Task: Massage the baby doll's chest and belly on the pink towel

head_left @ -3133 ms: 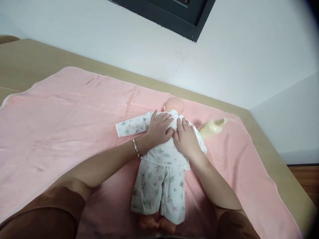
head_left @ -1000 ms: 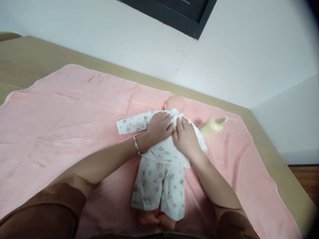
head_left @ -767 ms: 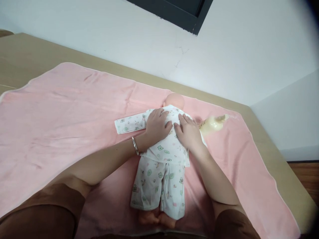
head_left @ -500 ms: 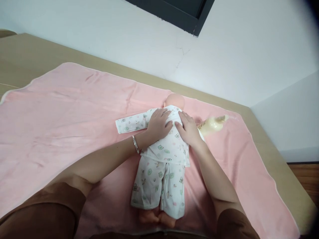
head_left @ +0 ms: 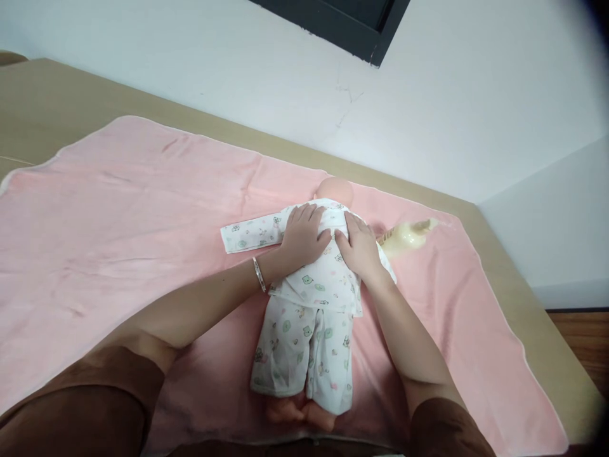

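A baby doll (head_left: 335, 190) in a white printed top (head_left: 320, 279) and matching trousers (head_left: 304, 355) lies on a pink blanket (head_left: 124, 216), head toward the wall. My left hand (head_left: 302, 237) rests flat on the doll's upper chest, fingers stretched out toward the collar. Beside it my right hand (head_left: 360, 246) lies flat on the other side of the chest, fingers together and extended. One empty sleeve (head_left: 250, 232) stretches out to the left. The doll's bare arm (head_left: 404, 236) sticks out to the right. Bare feet (head_left: 302, 414) show below the trousers.
The blanket covers a tan table (head_left: 537, 317) pushed against a white wall (head_left: 238, 70). A dark window frame (head_left: 347, 28) is at the top. The table's right edge drops to a wooden floor (head_left: 585, 336). A silver bracelet (head_left: 259, 274) is on my left wrist.
Both hands have stayed on the doll's chest, sliding slightly up toward the collar and smoothing the top. The doll has not moved on the blanket.
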{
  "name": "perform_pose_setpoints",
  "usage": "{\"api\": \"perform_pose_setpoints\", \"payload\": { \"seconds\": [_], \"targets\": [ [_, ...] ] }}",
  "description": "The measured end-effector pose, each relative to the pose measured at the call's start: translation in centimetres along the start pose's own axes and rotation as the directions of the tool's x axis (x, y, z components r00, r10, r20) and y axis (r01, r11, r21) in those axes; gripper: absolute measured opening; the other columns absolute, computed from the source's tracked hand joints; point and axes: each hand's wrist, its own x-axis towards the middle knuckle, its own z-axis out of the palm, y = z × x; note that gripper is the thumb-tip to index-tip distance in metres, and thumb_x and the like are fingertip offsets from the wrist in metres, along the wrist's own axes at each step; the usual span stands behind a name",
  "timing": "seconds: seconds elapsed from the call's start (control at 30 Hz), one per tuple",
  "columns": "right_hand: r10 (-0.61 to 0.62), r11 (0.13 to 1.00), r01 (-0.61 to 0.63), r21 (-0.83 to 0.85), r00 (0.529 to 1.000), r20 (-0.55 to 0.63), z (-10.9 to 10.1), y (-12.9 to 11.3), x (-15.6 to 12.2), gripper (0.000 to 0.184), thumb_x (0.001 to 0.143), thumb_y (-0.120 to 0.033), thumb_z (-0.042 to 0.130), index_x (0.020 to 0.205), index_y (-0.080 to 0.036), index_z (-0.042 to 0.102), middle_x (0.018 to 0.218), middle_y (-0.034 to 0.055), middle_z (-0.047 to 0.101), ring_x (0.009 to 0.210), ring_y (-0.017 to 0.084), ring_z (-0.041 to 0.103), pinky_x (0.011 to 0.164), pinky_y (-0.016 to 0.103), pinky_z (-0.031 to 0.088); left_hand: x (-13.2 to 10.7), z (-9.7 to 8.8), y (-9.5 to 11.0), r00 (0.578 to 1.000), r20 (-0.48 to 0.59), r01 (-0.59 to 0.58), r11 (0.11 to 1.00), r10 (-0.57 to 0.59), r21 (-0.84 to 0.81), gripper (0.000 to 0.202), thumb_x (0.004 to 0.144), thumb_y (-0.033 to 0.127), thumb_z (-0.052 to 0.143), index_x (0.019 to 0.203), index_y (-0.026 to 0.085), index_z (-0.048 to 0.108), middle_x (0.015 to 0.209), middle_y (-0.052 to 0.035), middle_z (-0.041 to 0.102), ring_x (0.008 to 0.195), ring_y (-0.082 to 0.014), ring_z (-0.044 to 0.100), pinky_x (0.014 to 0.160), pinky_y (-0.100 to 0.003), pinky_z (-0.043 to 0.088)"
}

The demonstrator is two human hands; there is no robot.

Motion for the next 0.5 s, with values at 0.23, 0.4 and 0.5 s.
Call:
{"api": "perform_pose_setpoints", "payload": {
  "seconds": [0.23,0.4,0.5],
  "targets": [
    [-0.033,0.995,0.032,-0.099,0.999,-0.009,-0.2,-1.9,-1.4,0.054,0.104,-0.034,0.025,0.148,-0.009,0.044,0.149,0.0200,0.050,0.141,0.034,0.042,0.115,0.058,0.029,-0.2,-0.7,0.4,0.998,-0.040,-0.044,0.997,0.046,0.063,0.032,0.090,0.028,0.049,0.115,0.015,0.064,0.107,-0.0141,0.064,0.105,-0.0309,0.057,0.093,-0.046,0.046],
    [-0.003,0.981,-0.010,-0.194,0.998,-0.064,-0.5,-3.7,-2.6,0.051,0.104,-0.031,0.027,0.143,-0.008,0.050,0.141,0.0224,0.057,0.132,0.035,0.052,0.116,0.056,0.026,-0.6,-1.0,0.9,0.999,-0.040,-0.029,0.984,0.036,0.174,0.026,0.090,0.028,0.050,0.106,0.017,0.067,0.097,-0.0122,0.064,0.096,-0.0305,0.058,0.084,-0.045,0.045],
    [0.043,0.981,-0.057,-0.185,0.996,-0.079,-0.4,-3.5,-2.3,0.051,0.103,-0.035,0.029,0.144,-0.010,0.049,0.138,0.0206,0.060,0.128,0.034,0.055,0.115,0.057,0.027,-0.5,-1.0,1.0,0.999,-0.031,-0.016,0.983,0.022,0.185,0.028,0.090,0.029,0.050,0.110,0.017,0.065,0.102,-0.0129,0.065,0.100,-0.0310,0.058,0.087,-0.046,0.044]
  ]
}}
